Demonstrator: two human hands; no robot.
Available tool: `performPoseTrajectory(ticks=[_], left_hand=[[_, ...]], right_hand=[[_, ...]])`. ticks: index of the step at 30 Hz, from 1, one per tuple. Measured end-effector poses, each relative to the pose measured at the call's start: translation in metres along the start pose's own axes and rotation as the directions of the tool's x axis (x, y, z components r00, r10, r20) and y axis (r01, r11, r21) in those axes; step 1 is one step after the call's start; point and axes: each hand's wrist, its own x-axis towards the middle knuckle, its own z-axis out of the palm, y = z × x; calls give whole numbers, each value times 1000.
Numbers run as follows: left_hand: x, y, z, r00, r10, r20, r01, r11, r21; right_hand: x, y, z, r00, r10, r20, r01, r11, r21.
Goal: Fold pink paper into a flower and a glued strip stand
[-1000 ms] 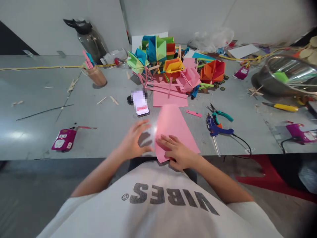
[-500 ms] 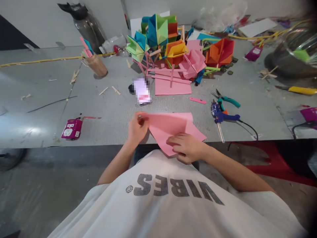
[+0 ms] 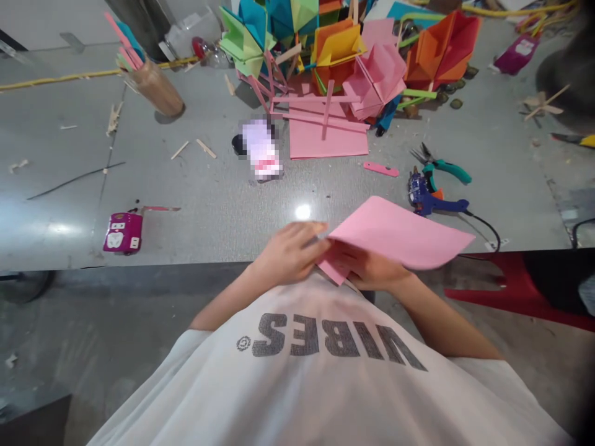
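A sheet of pink paper (image 3: 400, 232) is lifted near the table's front edge, partly folded, its broad end reaching out to the right. My left hand (image 3: 295, 251) is closed on the paper's left corner, fingers and thumb pressed together. Beneath the sheet, my right hand (image 3: 379, 271) grips the lower part; the paper covers most of its fingers. A small folded flap of the same sheet hangs down between both hands, close to my shirt.
Folded paper shapes (image 3: 337, 52) and a flat pink sheet (image 3: 325, 145) lie at the back. A phone (image 3: 263, 148) is left of them. Pliers (image 3: 446, 167) and a blue glue gun (image 3: 434, 201) lie right. A purple box (image 3: 123, 233) and a stick-filled cup (image 3: 158, 90) are left.
My left hand has moved right and down, towards my right hand. The pink paper has turned, its broad end now swung to the right over my right hand. The camera view has tilted closer.
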Motion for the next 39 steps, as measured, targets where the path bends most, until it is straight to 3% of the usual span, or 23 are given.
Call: performPoseTrajectory(ticks=[2, 6, 10, 13, 16, 21, 24, 26, 29, 33, 36, 39], left_hand=[[10, -12, -1, 978, -199, 67, 193, 978, 83], [17, -28, -1, 826, -564, 13, 548, 808, 218], [15, -24, 3, 700, -714, 16, 669, 663, 335], [15, -23, 6, 661, -746, 79, 680, 641, 355], [18, -31, 5, 685, -714, 146, 651, 689, 318], [31, -47, 5, 806, -482, 343, 429, 875, 222], [44, -58, 10, 809, -300, 505, 274, 953, 127], [54, -67, 16, 796, -241, 555, 217, 970, 109], [66, -80, 26, 801, -229, 553, 193, 973, 124], [71, -85, 41, 863, -230, 450, 190, 973, 133], [69, -83, 50, 900, -239, 366, 196, 969, 151], [67, -86, 56, 909, -224, 351, 194, 974, 119]], right_hand=[[4, 1, -6, 995, -95, -21, 94, 995, -30], [11, 3, -14, 977, -207, -52, 201, 975, -99], [13, 3, -11, 979, -199, -48, 192, 973, -125], [10, 5, -4, 978, -200, -65, 189, 971, -147], [6, 7, 1, 975, -206, -78, 192, 969, -152], [2, 10, -2, 986, -150, -66, 139, 979, -152], [1, 14, -6, 992, -113, -58, 103, 983, -149], [1, 18, -6, 995, -76, -66, 64, 984, -167], [-1, 24, -3, 992, 0, -126, -31, 969, -245], [-8, 27, 8, 961, 136, -240, -197, 947, -255], [-12, 27, 16, 899, 266, -348, -343, 921, -183], [-12, 27, 22, 816, 350, -460, -448, 886, -120]])
